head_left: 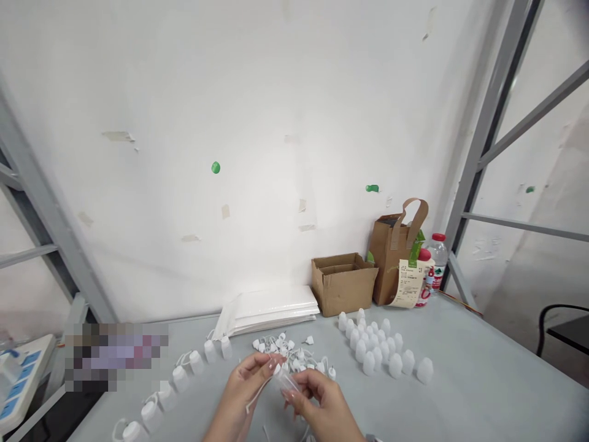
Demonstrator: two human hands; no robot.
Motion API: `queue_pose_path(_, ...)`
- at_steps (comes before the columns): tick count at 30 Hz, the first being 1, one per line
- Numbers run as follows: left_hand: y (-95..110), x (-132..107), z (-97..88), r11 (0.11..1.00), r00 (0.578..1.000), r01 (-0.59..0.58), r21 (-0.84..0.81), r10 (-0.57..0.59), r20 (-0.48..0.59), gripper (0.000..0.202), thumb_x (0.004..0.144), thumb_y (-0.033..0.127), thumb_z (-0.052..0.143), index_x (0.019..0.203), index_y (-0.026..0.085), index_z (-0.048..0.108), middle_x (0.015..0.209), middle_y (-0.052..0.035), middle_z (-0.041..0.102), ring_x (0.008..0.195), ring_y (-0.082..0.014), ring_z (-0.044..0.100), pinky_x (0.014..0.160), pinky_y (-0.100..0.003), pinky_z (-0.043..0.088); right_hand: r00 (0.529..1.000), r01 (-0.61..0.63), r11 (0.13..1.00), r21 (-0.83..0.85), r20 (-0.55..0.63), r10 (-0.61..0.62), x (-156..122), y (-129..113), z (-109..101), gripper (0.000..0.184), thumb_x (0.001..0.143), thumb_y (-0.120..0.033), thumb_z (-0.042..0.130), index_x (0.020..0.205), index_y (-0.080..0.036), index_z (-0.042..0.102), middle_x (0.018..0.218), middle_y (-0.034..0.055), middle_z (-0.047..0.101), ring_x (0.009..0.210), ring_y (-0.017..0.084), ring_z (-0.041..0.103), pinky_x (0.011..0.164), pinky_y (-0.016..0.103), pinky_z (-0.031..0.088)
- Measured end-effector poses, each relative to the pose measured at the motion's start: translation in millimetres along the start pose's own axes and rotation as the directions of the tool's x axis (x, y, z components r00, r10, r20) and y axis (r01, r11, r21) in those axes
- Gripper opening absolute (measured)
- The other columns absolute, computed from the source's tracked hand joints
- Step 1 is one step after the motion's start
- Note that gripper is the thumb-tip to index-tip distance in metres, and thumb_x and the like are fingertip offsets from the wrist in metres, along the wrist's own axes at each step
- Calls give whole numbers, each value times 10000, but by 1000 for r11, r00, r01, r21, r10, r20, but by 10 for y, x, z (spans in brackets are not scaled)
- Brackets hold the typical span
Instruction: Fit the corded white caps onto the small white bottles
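- Low and centre, over the grey table (460,380): pinching a small clear bottle (286,380) at its upper-left end with the left hand (243,396), a white strap (252,402) dangling beneath.
- Closing the right hand (322,408) fingertips on the bottle's lower-right end.
- Long axis slanting from upper left down to lower right, across the view; mouth end too blurred to tell.
- Just beyond: loose pile of white caps (285,353); left, a curving row of capped bottles (179,377); right, a cluster of upright bottles (377,353).
- Farther back: stack of white sheets (271,310), open cardboard box (343,285), brown paper bag (391,252), red-capped drink bottles (437,258).
- Behind everything: white wall (276,123), grey metal frame (488,129) on either side.
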State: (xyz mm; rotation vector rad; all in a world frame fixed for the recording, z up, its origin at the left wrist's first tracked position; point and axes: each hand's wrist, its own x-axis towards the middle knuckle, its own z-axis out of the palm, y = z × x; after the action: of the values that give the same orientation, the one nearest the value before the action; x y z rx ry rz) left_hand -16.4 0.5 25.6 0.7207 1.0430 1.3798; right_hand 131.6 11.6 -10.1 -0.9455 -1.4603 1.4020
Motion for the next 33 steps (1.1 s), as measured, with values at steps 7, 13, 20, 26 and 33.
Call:
queue_pose_path(7, -30, 15, -9, 1000, 998, 1, -30, 1, 58, 220, 512, 319, 793, 658, 178, 710, 720, -38, 720, 687, -178, 610, 671, -283, 452, 971, -194, 903, 383, 208, 120, 55, 34, -13, 415, 572, -489, 758, 693, -112, 630, 620, 49, 677, 453, 77, 545, 515, 207, 402)
queue_pose_path(13, -30, 6, -20, 993, 995, -94, 71, 91, 36, 256, 553, 395, 753, 689, 182, 712, 776, -62, 734, 811, -216, 613, 804, -325, 427, 948, -273, 847, 456, 277, 157, 45, -31, 5, 496, 533, -570, 735, 618, -95, 622, 606, 76, 677, 406, 67, 534, 472, 192, 379)
queue_pose_path(20, 4, -10, -20, 982, 995, -91, 167, 85, 42, 308, 545, 420, 745, 729, 172, 728, 796, -83, 745, 868, -257, 619, 859, -363, 422, 972, -204, 924, 324, 183, 150, 64, -19, -15, 486, 551, -578, 718, 603, -114, 581, 543, 35, 638, 409, 75, 521, 473, 204, 376)
queue_pose_path(26, 3, -28, -12, 979, 995, -101, 174, 98, 29, 314, 557, 433, 734, 749, 185, 735, 854, -93, 743, 964, -282, 592, 902, -385, 404, 985, -111, 965, 237, 154, 75, 58, -6, -34, 420, 651, -533, 679, 673, -120, 606, 570, 19, 629, 461, 89, 531, 511, 222, 399)
queue_pose_path(33, -47, -9, -20, 978, 992, -113, 177, 121, -35, 257, 539, 409, 744, 671, 189, 730, 795, -73, 741, 867, -255, 608, 825, -345, 438, 992, -113, 953, 282, 77, 95, 84, -46, -12, 427, 526, -486, 781, 686, -117, 639, 540, -4, 615, 491, 86, 524, 537, 217, 403)
